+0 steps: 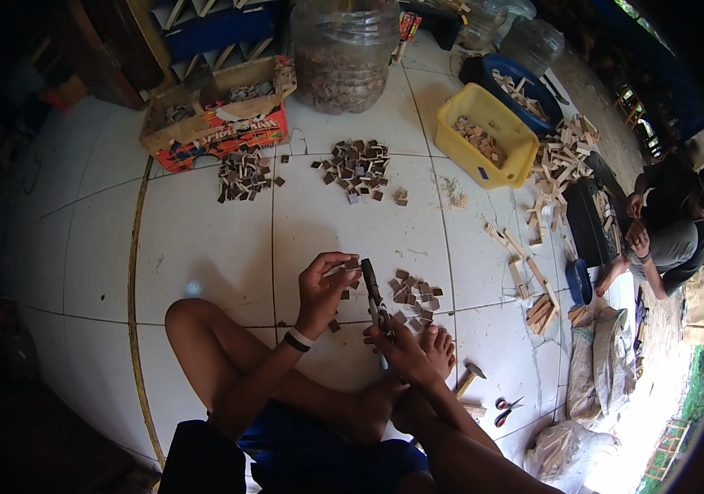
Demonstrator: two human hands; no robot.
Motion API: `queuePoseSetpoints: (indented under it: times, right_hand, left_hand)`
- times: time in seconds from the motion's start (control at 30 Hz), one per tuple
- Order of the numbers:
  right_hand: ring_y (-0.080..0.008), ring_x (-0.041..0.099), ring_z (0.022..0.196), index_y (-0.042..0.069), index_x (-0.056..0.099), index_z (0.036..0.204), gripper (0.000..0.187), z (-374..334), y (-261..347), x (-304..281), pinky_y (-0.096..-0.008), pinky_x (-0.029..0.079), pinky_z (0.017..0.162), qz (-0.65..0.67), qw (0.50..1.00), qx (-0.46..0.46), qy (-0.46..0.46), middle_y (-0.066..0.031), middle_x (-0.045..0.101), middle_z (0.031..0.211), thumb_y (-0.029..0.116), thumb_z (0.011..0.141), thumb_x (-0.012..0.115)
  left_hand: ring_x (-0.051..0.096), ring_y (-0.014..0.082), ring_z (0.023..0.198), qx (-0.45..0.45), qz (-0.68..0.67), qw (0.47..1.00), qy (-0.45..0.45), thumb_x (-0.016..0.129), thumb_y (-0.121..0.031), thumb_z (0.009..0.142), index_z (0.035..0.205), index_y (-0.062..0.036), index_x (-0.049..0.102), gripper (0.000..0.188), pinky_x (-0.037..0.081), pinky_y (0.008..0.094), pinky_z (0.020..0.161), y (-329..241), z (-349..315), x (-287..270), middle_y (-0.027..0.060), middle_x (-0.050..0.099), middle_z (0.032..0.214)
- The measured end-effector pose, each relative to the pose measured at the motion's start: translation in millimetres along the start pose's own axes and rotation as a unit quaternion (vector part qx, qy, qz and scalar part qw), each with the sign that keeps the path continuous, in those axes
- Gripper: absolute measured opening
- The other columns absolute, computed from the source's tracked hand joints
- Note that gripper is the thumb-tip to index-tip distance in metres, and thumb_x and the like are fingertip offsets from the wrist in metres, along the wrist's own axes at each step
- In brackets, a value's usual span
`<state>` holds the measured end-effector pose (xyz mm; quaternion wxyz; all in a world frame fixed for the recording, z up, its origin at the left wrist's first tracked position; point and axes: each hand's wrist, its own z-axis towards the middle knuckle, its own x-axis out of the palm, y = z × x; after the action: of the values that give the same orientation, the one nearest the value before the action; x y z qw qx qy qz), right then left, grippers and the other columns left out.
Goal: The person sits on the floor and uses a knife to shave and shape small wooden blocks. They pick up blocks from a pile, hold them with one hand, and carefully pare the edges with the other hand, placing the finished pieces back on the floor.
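Observation:
In front of my crossed legs, my left hand (pixel 323 288) pinches a small flat brown square piece (pixel 352 265) between thumb and fingers. My right hand (pixel 397 346) is wrapped round a dark, long-headed hand tool (pixel 372 284) with paler metal lower down; its exact kind is unclear. The head of the tool points up beside the held piece; whether they touch is hard to make out. Just right of the tool, a loose pile of brown square pieces (pixel 415 295) lies on the tiles near my foot. A few more pieces lie under my hands, partly hidden.
Two heaps of small pieces (pixel 356 169) (pixel 245 174) lie farther out. Behind them stand a cardboard box (pixel 224 136) and a clear plastic container (pixel 343 58). Rightward are a yellow basin (pixel 451 115), wooden strips (pixel 562 165), a hammer (pixel 472 375) and scissors (pixel 507 410). Another person (pixel 669 222) sits far right.

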<state>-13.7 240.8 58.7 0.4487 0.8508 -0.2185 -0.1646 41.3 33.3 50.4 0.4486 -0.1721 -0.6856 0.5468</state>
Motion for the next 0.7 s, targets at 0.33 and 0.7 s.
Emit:
queuePoseSetpoints:
  times: [0.33, 0.7]
  right_hand:
    - [-0.0188, 0.070, 0.105, -0.001, 0.060, 0.123, 0.038, 0, 0, 0, -0.0332, 0.054, 0.093, -0.010, 1.000, -0.022, -0.006, -0.0105, 0.071, 0.111, 0.034, 0.105, 0.063]
    - [-0.0125, 0.061, 0.072, 0.001, 0.063, 0.113, 0.042, -6, 13, 6, -0.0303, 0.052, 0.067, -0.006, 0.999, -0.007, -0.045, -0.0043, 0.062, 0.082, 0.042, 0.103, 0.064]
  left_hand:
    - [0.070, 0.0278, 0.109, 0.000, -0.004, 1.000, 0.006, 0.066, 0.001, 0.097, 0.121, 0.0051, 0.056, 0.026, 0.062, 0.0397, 0.095, -1, 1, -1, 0.0207, 0.064, 0.126]
    - [0.068, 0.0227, 0.113, 0.004, 0.000, 1.000, 0.000, 0.068, -0.003, 0.097, 0.127, 0.0054, 0.058, 0.033, 0.062, 0.0356, 0.095, -1, 0, -2, 0.0185, 0.066, 0.126]
